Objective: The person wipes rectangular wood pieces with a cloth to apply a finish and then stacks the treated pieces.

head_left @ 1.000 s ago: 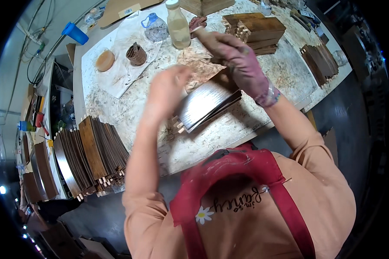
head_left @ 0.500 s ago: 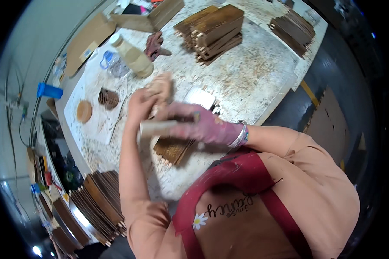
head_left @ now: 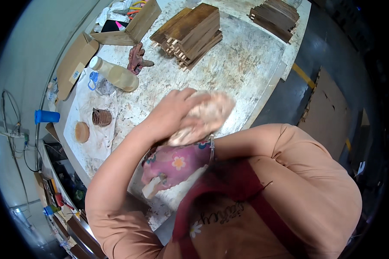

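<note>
My bare left hand is closed on a crumpled beige rag, blurred by motion, over the middle of the table. Just below it, nearer to me, is my right hand in a pink flowered glove. Its fingers are wrapped round a pale, whitish tool, whose blunt end sticks out at the left; its kind cannot be made out. The left forearm crosses above the gloved hand. Whatever lies on the table beneath both hands is mostly hidden.
Dark brown wooden slats are stacked on the stained table at the back: a near stack and a far-right one. Left stand a bottle of yellowish liquid, a coiled brown roll, a round tan disc and a crumpled glove.
My left hand has swept the rag to the right, over the right forearm. My gloved hand has moved down and left with the pale tool. The small brown slats under my hands are now covered.
</note>
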### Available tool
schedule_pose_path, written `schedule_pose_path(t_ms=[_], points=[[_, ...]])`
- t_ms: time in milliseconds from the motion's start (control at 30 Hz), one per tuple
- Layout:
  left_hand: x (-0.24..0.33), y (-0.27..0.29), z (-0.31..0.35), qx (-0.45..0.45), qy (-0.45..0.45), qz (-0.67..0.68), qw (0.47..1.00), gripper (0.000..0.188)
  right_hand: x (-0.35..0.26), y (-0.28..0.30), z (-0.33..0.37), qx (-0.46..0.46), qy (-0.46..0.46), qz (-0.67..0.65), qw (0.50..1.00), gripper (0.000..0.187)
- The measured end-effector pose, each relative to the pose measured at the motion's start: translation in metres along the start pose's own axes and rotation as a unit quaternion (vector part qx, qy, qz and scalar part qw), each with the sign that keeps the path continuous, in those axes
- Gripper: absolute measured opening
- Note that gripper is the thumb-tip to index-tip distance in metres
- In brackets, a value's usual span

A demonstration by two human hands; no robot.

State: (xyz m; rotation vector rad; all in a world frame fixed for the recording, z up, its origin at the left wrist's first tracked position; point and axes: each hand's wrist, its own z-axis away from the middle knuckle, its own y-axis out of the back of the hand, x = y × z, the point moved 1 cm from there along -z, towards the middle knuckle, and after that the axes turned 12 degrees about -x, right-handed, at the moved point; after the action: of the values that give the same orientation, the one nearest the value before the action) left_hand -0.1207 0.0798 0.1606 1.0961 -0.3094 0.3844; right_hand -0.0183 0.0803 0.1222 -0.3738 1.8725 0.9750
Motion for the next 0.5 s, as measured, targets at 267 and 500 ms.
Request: schedule_pose_path(t_ms=[267, 500], points=[[-0.058, 0.042, 0.018, 0.249, 0.105, 0.278, 0.922, 0.048, -0.018, 0.022, 0.012, 0.031, -0.035, -0.152, 0.987, 0.041], [-0.024, 0.018, 0.093, 0.416, 0.235, 0.196, 0.856, 0.046, 0.025, 0.082, 0.083, 0.479, 0.141, -0.513, 0.698, 0.023]])
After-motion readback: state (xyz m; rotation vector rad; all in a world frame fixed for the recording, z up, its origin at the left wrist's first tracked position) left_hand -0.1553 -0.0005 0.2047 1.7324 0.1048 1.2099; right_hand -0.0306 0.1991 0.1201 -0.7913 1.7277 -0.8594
